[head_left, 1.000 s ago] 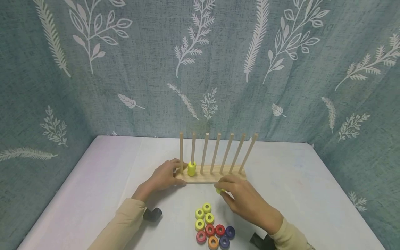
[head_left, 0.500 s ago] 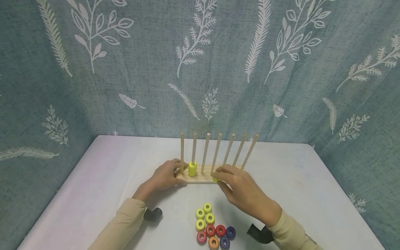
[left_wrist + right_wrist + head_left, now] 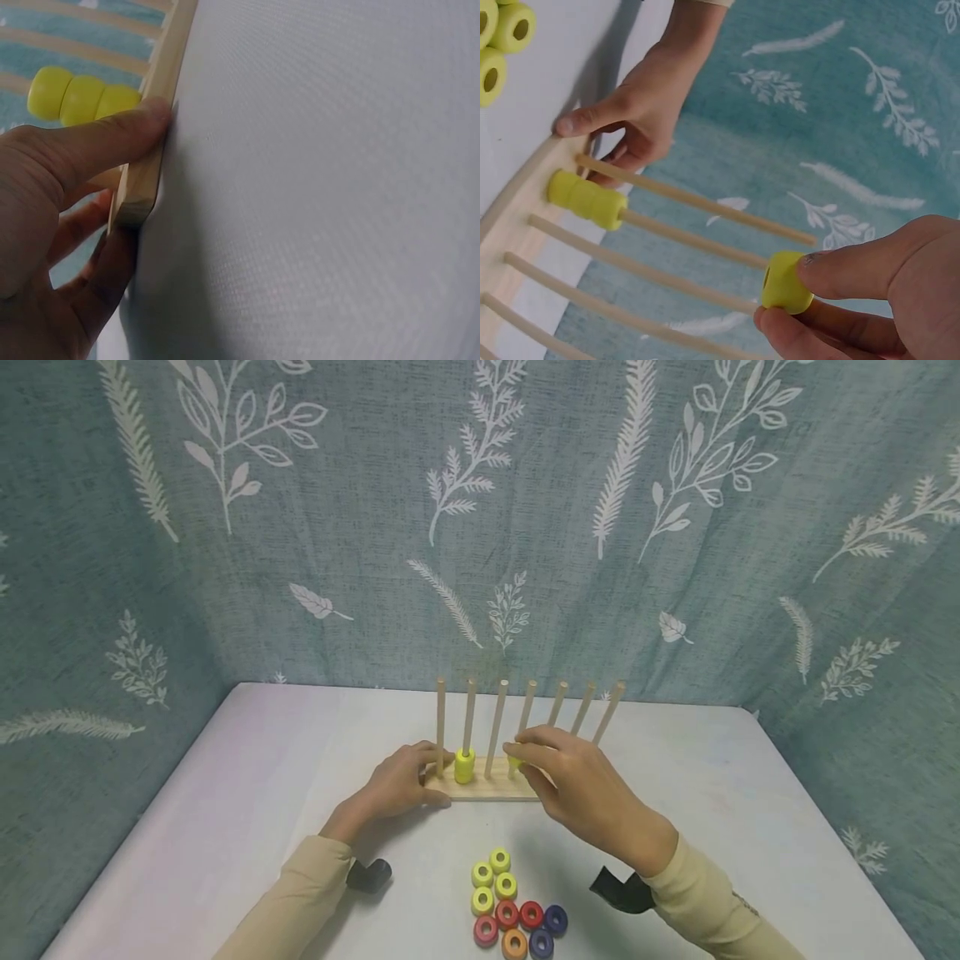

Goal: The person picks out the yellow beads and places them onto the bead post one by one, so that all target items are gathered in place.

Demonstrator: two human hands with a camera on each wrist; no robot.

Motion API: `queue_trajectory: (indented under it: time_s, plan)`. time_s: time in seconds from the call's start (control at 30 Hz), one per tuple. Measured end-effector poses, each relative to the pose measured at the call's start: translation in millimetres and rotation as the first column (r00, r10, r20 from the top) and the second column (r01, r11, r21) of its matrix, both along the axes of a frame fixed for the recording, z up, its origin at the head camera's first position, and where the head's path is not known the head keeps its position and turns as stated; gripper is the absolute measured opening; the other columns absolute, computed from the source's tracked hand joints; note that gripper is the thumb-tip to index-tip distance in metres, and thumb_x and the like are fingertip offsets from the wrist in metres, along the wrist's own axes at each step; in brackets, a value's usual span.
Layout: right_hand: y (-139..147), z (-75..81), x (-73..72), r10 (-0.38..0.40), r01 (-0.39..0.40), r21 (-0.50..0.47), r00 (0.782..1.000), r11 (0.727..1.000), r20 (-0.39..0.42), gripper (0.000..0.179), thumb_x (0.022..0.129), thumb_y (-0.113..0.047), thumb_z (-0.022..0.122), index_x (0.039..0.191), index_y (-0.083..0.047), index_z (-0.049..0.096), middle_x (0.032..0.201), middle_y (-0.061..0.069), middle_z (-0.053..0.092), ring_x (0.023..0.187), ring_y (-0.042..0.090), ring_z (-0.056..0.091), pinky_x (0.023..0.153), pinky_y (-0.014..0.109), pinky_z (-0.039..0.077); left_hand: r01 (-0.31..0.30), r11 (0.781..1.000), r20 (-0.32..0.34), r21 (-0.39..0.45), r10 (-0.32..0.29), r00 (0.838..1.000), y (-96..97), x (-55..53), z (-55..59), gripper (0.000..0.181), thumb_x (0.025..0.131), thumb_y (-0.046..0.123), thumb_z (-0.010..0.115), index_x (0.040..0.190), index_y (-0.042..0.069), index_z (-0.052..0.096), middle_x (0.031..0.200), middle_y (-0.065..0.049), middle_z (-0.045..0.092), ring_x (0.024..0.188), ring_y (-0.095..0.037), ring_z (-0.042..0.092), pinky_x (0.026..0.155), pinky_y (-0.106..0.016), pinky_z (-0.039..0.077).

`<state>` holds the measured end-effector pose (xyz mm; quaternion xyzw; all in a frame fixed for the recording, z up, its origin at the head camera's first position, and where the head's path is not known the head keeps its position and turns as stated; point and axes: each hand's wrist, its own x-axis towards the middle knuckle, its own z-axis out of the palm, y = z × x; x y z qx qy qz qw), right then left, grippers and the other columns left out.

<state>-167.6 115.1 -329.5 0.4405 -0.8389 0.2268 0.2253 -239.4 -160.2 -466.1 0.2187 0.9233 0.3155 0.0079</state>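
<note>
My left hand [image 3: 396, 782] grips the left end of a wooden peg stand [image 3: 489, 790], its thumb along the front edge of the base in the left wrist view. Several upright pegs rise from that base. Three yellow beads [image 3: 84, 97] are stacked at the foot of the second peg from the left. Between thumb and fingers, my right hand [image 3: 596, 802] pinches another yellow bead [image 3: 787, 282], held up in front of the pegs at the middle of the stand. In the right wrist view the bead's hole faces toward the base, and the bead overlaps the peg ends.
Loose yellow beads [image 3: 483, 902], red beads [image 3: 531, 915], an orange bead [image 3: 514, 944] and dark purple beads [image 3: 555, 920] lie grouped on the white table [image 3: 300, 735], nearer than the stand. A patterned teal curtain [image 3: 375, 635] surrounds the table's back and sides.
My right hand has lifted the yellow bead from in front of the base up to the pegs. The left hand keeps its grip on the stand.
</note>
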Motion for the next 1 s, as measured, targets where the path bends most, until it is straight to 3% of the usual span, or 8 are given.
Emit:
queue_trajectory:
  time_s: [0.3, 0.53, 1.0]
  plan:
    - [-10.9, 8.2, -4.4, 0.037, -0.037, 0.0, 0.999, 0.999, -0.002, 0.031, 0.085, 0.008, 0.073, 0.114, -0.005, 0.073, 0.108, 0.008, 0.068, 0.09, 0.016, 0.067, 0.069, 0.026, 0.055, -0.015, 1.0, 0.01, -0.005, 0.015, 1.0, 0.9, 1.2, 1.9, 0.061, 0.07, 0.026, 0.091, 0.125, 0.015, 0.069, 0.129, -0.002, 0.064, 0.122, -0.031, 0.056, 0.098, -0.05, 0.047]
    - [-20.5, 17.4, -12.6, 0.072, -0.072, -0.017, 0.996, 0.997, -0.046, 0.029, 0.086, 0.007, 0.073, 0.114, -0.002, 0.073, 0.108, 0.01, 0.069, 0.094, 0.02, 0.068, 0.073, 0.027, 0.057, -0.017, 1.0, 0.011, -0.002, 0.017, 1.0, -0.3, 1.2, 2.1, 0.061, 0.07, 0.026, 0.091, 0.125, 0.015, 0.069, 0.129, -0.002, 0.064, 0.122, -0.031, 0.057, 0.099, -0.051, 0.046]
    - [-25.9, 37.7, -25.2, 0.089, -0.093, -0.043, 0.991, 0.995, -0.098, 0.032, 0.085, 0.009, 0.073, 0.116, 0.0, 0.072, 0.108, 0.012, 0.069, 0.089, 0.021, 0.068, 0.07, 0.029, 0.056, -0.012, 1.0, 0.019, -0.006, 0.012, 1.0, 0.2, 0.7, 2.6, 0.063, 0.069, 0.028, 0.092, 0.127, 0.016, 0.069, 0.13, -0.003, 0.063, 0.12, -0.031, 0.057, 0.097, -0.048, 0.048]
